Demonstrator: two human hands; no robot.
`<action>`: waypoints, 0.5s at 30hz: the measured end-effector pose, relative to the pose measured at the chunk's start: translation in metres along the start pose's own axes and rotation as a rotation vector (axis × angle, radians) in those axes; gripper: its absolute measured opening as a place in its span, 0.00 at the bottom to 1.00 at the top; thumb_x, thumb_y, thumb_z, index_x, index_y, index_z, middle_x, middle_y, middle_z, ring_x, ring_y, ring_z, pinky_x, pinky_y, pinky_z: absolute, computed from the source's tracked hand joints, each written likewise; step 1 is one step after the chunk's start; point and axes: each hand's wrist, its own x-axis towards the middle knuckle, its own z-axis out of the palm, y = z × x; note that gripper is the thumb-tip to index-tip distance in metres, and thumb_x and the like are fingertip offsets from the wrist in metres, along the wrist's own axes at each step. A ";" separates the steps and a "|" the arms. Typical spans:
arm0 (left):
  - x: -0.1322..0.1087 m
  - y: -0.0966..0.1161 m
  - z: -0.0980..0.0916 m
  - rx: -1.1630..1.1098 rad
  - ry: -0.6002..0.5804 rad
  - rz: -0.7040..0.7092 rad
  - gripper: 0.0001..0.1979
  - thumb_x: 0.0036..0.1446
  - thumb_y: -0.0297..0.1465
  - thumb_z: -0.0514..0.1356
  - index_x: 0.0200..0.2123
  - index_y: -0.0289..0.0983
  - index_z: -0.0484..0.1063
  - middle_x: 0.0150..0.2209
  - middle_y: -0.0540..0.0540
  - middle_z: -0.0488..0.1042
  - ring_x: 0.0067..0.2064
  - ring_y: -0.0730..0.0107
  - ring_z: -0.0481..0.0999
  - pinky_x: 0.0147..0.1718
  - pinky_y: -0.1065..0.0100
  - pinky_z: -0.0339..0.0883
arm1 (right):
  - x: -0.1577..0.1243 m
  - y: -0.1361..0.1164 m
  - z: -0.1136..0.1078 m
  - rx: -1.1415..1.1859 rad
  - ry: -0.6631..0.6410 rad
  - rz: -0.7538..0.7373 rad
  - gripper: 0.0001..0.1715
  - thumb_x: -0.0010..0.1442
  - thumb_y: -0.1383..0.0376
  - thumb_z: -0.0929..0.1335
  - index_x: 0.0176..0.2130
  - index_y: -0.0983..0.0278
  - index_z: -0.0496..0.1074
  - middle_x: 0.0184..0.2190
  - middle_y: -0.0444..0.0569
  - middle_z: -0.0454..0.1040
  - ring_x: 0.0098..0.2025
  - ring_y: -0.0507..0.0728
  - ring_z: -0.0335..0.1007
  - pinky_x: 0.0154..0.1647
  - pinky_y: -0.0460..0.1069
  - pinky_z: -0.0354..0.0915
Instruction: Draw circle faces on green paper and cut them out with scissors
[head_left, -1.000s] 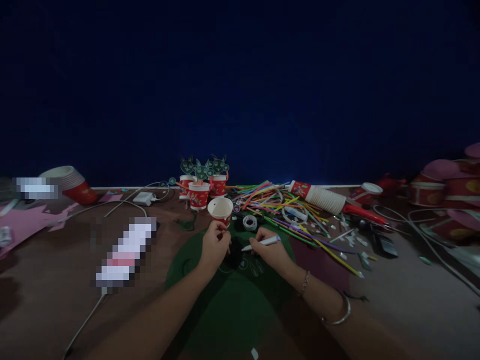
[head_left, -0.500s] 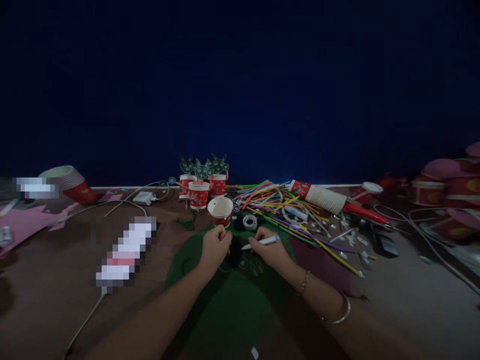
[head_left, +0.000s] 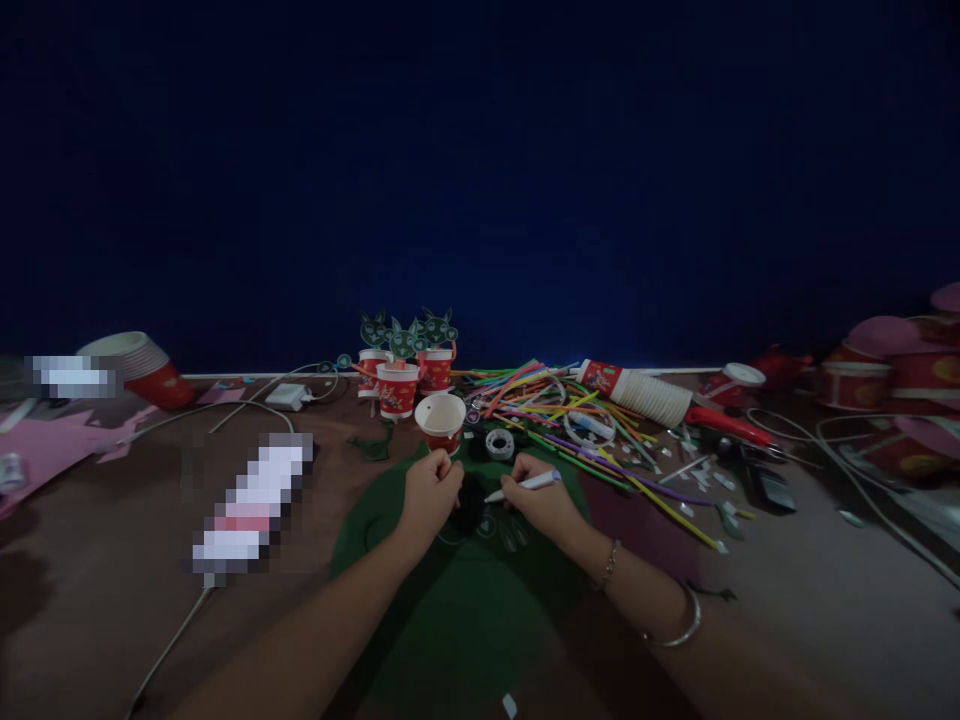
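Observation:
My right hand is closed around a white marker, its tip pointing left toward a dark rounded piece. Whether the tip touches it I cannot tell. My left hand is pinched at that piece's left edge. Beneath both hands lies a large green round sheet, with small outlined cut shapes near the right hand. Just beyond my left hand stands a red and white paper cup. A roll of tape lies right of the cup.
Behind stand several red cups topped with dark green animal faces. Coloured pipe cleaners and a stack of cups lie back right, near red-handled scissors. At left are a pixelated device, a cable and a white adapter.
The marker and my right hand have shifted very slightly to the right. My left hand stays where it was, and the surrounding things are unmoved.

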 end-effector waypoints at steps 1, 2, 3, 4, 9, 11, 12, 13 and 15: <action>0.000 0.000 0.000 0.001 0.000 0.004 0.15 0.46 0.32 0.55 0.16 0.40 0.49 0.12 0.58 0.58 0.12 0.78 0.63 0.11 0.77 0.51 | 0.000 0.000 0.000 -0.004 -0.005 -0.002 0.11 0.47 0.65 0.64 0.18 0.61 0.57 0.12 0.40 0.66 0.17 0.50 0.61 0.18 0.44 0.54; 0.000 0.000 0.000 0.002 -0.002 0.005 0.15 0.46 0.32 0.55 0.16 0.40 0.49 0.12 0.58 0.58 0.12 0.78 0.63 0.12 0.77 0.51 | 0.000 0.000 0.000 -0.010 -0.009 -0.006 0.10 0.46 0.65 0.64 0.18 0.61 0.58 0.12 0.40 0.66 0.17 0.50 0.61 0.18 0.43 0.54; 0.000 0.000 0.000 0.003 -0.002 0.003 0.15 0.46 0.32 0.55 0.16 0.40 0.49 0.12 0.57 0.59 0.12 0.78 0.63 0.12 0.77 0.51 | 0.000 0.000 0.000 -0.015 -0.012 -0.008 0.10 0.46 0.65 0.64 0.18 0.61 0.58 0.12 0.40 0.66 0.17 0.50 0.61 0.18 0.43 0.54; 0.000 0.001 0.000 0.003 -0.001 0.001 0.15 0.46 0.32 0.55 0.16 0.40 0.49 0.12 0.57 0.59 0.12 0.78 0.63 0.12 0.77 0.51 | 0.000 0.000 0.000 -0.019 -0.014 -0.009 0.10 0.46 0.65 0.64 0.18 0.61 0.58 0.12 0.40 0.66 0.16 0.50 0.61 0.17 0.43 0.54; 0.000 0.002 0.000 0.002 0.007 -0.003 0.15 0.45 0.32 0.55 0.16 0.40 0.50 0.12 0.58 0.59 0.12 0.78 0.62 0.11 0.77 0.51 | 0.000 -0.001 0.000 -0.003 -0.025 0.011 0.10 0.46 0.65 0.65 0.18 0.61 0.58 0.11 0.39 0.66 0.16 0.50 0.61 0.17 0.43 0.53; 0.000 0.002 0.000 -0.006 0.005 -0.004 0.15 0.45 0.32 0.55 0.16 0.40 0.49 0.12 0.58 0.59 0.12 0.78 0.62 0.12 0.77 0.51 | 0.000 0.000 0.000 0.004 -0.027 0.005 0.10 0.46 0.65 0.65 0.18 0.61 0.58 0.11 0.39 0.66 0.16 0.50 0.61 0.17 0.43 0.54; 0.000 0.002 0.000 -0.008 0.002 -0.003 0.15 0.45 0.32 0.55 0.16 0.40 0.49 0.12 0.58 0.59 0.12 0.78 0.62 0.12 0.77 0.51 | 0.000 0.000 0.000 0.009 -0.027 0.006 0.10 0.46 0.65 0.65 0.19 0.61 0.58 0.11 0.39 0.66 0.16 0.50 0.61 0.17 0.43 0.54; 0.000 0.002 0.000 -0.010 0.001 -0.001 0.15 0.45 0.32 0.55 0.16 0.40 0.49 0.12 0.58 0.58 0.12 0.78 0.62 0.12 0.77 0.50 | 0.000 0.001 0.000 0.015 -0.027 0.008 0.10 0.46 0.65 0.65 0.19 0.61 0.58 0.11 0.39 0.66 0.16 0.50 0.62 0.17 0.43 0.54; 0.000 0.002 0.000 -0.009 0.004 0.001 0.15 0.45 0.32 0.55 0.15 0.40 0.49 0.12 0.58 0.58 0.12 0.78 0.62 0.12 0.77 0.50 | 0.001 0.002 0.000 0.028 -0.012 0.018 0.10 0.47 0.65 0.65 0.19 0.61 0.58 0.11 0.39 0.66 0.16 0.51 0.62 0.17 0.43 0.54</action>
